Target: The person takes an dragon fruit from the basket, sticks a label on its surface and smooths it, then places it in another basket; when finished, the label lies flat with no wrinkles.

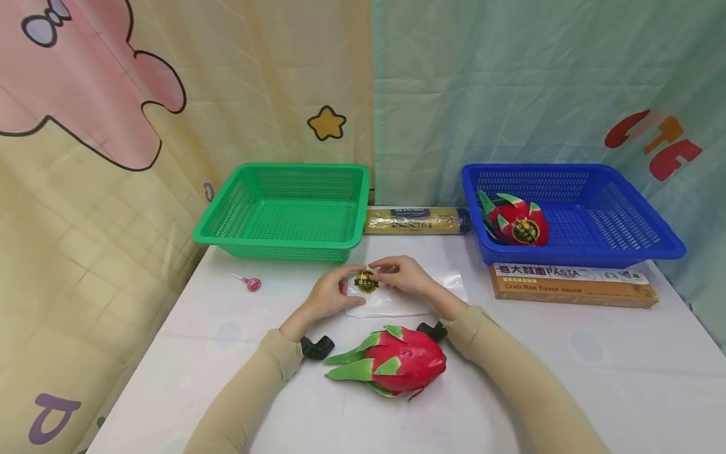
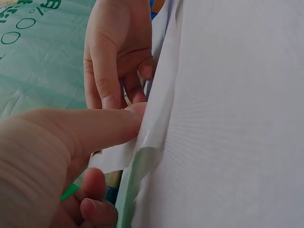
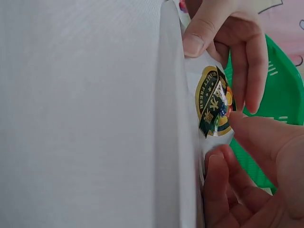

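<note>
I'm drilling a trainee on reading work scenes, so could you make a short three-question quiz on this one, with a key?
1. What are the left hand and right hand both touching?
2. True or false: the lollipop lies outside the green basket.
3. Fill in: the blue basket holds a ____.

Key:
1. A label.
2. True; it lies on the table.
3. Dragon fruit.
</note>
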`<state>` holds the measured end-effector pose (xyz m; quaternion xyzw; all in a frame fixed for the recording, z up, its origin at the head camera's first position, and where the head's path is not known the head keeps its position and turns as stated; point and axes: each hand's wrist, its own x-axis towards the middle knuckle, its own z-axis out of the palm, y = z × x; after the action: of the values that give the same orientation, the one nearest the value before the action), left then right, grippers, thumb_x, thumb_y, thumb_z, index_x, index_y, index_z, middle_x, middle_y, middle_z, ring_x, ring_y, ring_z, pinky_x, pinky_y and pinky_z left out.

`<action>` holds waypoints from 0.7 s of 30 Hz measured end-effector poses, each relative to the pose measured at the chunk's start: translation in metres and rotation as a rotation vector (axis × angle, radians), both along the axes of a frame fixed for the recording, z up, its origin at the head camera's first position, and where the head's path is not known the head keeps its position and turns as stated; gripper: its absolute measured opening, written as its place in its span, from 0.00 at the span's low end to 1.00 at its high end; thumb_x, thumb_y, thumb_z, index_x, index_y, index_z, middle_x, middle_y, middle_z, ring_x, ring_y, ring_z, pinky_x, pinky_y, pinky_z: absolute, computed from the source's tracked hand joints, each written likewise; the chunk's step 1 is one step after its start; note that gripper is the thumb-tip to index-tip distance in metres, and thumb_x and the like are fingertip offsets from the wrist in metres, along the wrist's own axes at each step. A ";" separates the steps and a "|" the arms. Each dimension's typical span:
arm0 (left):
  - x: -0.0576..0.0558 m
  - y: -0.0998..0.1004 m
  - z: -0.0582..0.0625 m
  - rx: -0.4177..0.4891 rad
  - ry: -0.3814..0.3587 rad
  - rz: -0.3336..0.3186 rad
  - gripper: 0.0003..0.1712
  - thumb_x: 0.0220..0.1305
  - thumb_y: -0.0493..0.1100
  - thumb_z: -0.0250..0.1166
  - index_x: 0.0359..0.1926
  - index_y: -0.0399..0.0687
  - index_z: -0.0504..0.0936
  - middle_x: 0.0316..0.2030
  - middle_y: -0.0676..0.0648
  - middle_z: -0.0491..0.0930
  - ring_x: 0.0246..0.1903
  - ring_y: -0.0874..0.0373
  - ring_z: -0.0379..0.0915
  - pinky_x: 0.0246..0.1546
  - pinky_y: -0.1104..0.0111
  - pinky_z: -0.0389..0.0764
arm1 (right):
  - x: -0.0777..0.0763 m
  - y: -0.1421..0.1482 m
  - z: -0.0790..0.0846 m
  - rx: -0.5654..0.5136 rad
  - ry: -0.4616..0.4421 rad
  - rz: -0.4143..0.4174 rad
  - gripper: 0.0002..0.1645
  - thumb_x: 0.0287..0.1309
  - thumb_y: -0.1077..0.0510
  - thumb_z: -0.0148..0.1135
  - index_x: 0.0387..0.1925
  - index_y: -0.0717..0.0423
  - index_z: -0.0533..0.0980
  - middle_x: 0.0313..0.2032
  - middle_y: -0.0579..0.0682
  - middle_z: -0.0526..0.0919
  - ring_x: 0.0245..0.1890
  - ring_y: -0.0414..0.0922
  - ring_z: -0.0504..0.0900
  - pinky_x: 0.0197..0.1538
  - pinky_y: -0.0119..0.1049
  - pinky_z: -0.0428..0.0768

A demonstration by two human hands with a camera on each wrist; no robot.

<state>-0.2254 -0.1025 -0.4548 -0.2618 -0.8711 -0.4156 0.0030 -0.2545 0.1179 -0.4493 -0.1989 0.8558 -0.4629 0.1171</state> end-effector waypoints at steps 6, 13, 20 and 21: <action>0.001 0.001 0.000 0.065 0.029 -0.004 0.31 0.48 0.35 0.73 0.56 0.45 0.76 0.16 0.55 0.66 0.17 0.63 0.61 0.19 0.71 0.63 | 0.001 -0.002 0.000 -0.051 0.177 -0.034 0.17 0.54 0.57 0.67 0.47 0.55 0.80 0.44 0.50 0.80 0.45 0.47 0.77 0.46 0.40 0.77; 0.002 0.003 0.000 0.165 0.041 -0.015 0.29 0.47 0.29 0.70 0.54 0.42 0.77 0.17 0.54 0.67 0.17 0.63 0.61 0.20 0.72 0.64 | 0.001 -0.004 0.000 -0.111 0.189 -0.013 0.14 0.55 0.56 0.66 0.45 0.54 0.82 0.42 0.48 0.81 0.45 0.46 0.77 0.45 0.39 0.77; 0.003 0.005 0.000 0.223 0.056 -0.036 0.29 0.46 0.27 0.69 0.53 0.40 0.77 0.25 0.46 0.75 0.18 0.62 0.63 0.20 0.72 0.66 | 0.007 -0.006 0.008 -0.129 0.194 -0.016 0.11 0.56 0.61 0.65 0.41 0.60 0.82 0.39 0.53 0.82 0.42 0.49 0.79 0.45 0.39 0.78; 0.003 0.005 -0.001 0.229 0.061 -0.037 0.29 0.46 0.27 0.69 0.53 0.40 0.77 0.25 0.46 0.75 0.18 0.63 0.63 0.20 0.72 0.66 | 0.010 -0.007 0.013 -0.133 0.196 -0.014 0.10 0.56 0.62 0.65 0.40 0.62 0.82 0.38 0.54 0.82 0.42 0.50 0.79 0.44 0.40 0.78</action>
<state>-0.2226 -0.0971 -0.4561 -0.2880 -0.8124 -0.5044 0.0516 -0.2440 0.1110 -0.4361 -0.2447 0.8318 -0.4979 0.0161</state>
